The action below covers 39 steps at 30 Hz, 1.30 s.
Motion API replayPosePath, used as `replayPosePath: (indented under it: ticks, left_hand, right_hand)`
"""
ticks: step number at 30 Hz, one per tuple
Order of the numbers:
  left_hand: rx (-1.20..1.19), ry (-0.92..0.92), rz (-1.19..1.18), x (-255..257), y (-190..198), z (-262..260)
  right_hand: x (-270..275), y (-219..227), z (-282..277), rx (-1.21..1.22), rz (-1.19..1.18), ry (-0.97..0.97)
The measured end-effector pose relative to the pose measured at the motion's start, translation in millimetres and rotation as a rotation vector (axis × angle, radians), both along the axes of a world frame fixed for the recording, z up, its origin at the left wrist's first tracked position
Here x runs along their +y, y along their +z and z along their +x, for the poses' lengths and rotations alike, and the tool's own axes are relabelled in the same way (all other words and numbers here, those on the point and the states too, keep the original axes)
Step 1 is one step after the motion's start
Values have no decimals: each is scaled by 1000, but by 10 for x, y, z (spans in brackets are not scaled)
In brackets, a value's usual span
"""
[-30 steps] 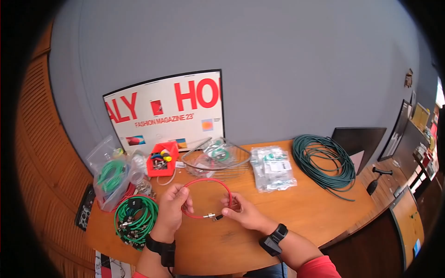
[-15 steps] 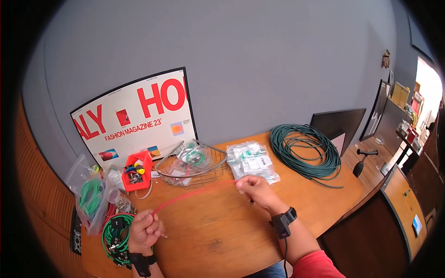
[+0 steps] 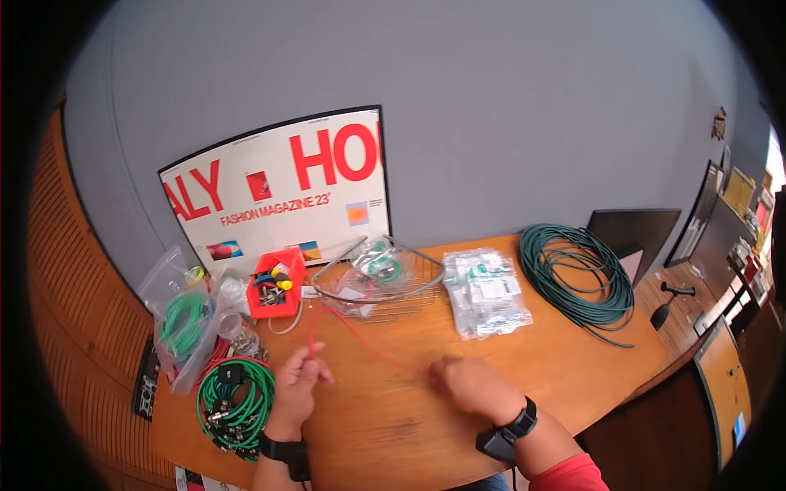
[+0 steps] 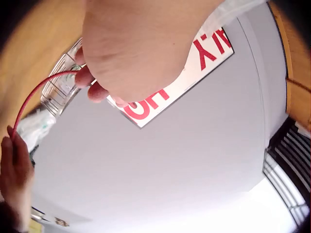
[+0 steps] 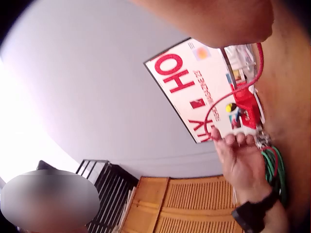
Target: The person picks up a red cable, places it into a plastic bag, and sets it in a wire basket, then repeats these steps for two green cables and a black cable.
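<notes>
The left hand (image 3: 296, 386) pinches one end of a red cable (image 5: 261, 62) between thumb and fingers, while the right hand (image 3: 477, 385), blurred in the head view, pinches its other end. The cable arches between them above the wooden table (image 3: 368, 454), near the wire basket (image 3: 393, 299); coiled green cables (image 3: 264, 401) lie beside the left wrist.

Cable (image 4: 36, 88) between the hands (image 3: 296, 386), basket (image 3: 360, 301) behind it on the table (image 3: 368, 425), bin (image 3: 274, 311) left, packets (image 3: 485, 295) and coil (image 3: 598, 309) right.
</notes>
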State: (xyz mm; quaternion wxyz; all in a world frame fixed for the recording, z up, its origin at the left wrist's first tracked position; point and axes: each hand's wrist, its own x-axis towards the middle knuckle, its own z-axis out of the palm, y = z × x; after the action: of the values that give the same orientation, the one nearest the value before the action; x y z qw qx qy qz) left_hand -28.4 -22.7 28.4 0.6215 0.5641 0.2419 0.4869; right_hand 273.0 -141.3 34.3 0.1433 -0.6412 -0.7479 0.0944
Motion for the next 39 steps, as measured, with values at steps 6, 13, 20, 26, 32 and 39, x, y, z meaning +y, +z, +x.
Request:
replayPosePath:
  ticks: [6,13,20,26,32,39]
  left_hand:
    - [708,15,764,-75,-1,175]
    - [406,-390,-69,-249,36,243]
    - [-28,-566,-311,-221,-54,253]
    - [-233,-563,-399,-230,-121,328]
    - [-302,-573,-473,-253,-144,363]
    - [-272,-673,-606,-220,-163,334]
  right_hand:
    - [-118,90,-504,116,-71,326]
    - [0,265,-369,315,516,158]
    - [65,328,-115,385,629,-162]
    - [138,101,-227,447,453,-121]
    - [115,42,-353,655,100,-105]
    - [203,-191,-320,1236,-62,-145]
